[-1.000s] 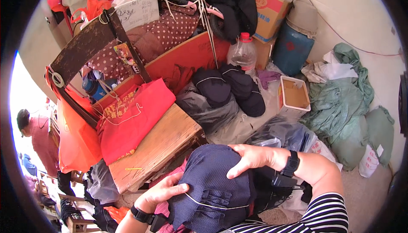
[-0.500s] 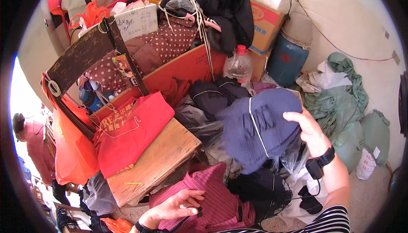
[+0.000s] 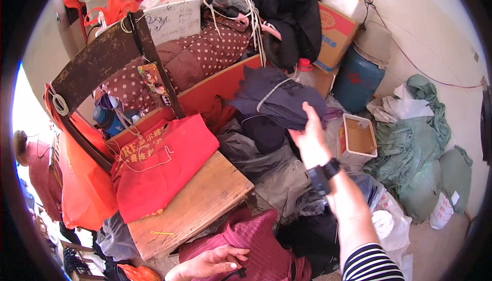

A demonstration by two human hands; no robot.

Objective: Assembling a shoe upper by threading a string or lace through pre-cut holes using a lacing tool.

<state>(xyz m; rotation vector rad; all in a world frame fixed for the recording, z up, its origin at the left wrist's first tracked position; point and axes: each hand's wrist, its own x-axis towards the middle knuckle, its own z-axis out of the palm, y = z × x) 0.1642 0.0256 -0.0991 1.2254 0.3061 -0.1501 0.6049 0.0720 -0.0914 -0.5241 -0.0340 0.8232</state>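
Observation:
My right hand [image 3: 311, 133] reaches forward to a dark blue bundle of folded cloth [image 3: 287, 99] tied with a white band. The thumb lies on its near right edge; the other fingers are mostly hidden. The bundle rests over another dark tied bundle [image 3: 264, 132] on the pile, beside a clear bottle with a red cap [image 3: 304, 71]. My left hand [image 3: 218, 261] hangs low over a maroon striped cloth [image 3: 251, 235], fingers loosely extended. A small black item [image 3: 236, 275] shows just under its thumb; I cannot tell whether they touch.
A wooden chair [image 3: 205, 199] with a red bag [image 3: 159, 165] on its seat stands at the left. Behind lies spotted brown fabric [image 3: 195, 50]. To the right are an open white box [image 3: 344, 150], a blue drum [image 3: 361, 76] and green sacks [image 3: 405, 137]. A person [image 3: 43, 173] sits far left.
My right hand has carried the blue cloth bundle forward and left onto the pile, uncovering the open white box. My left hand has dropped slightly. The view has shifted a little.

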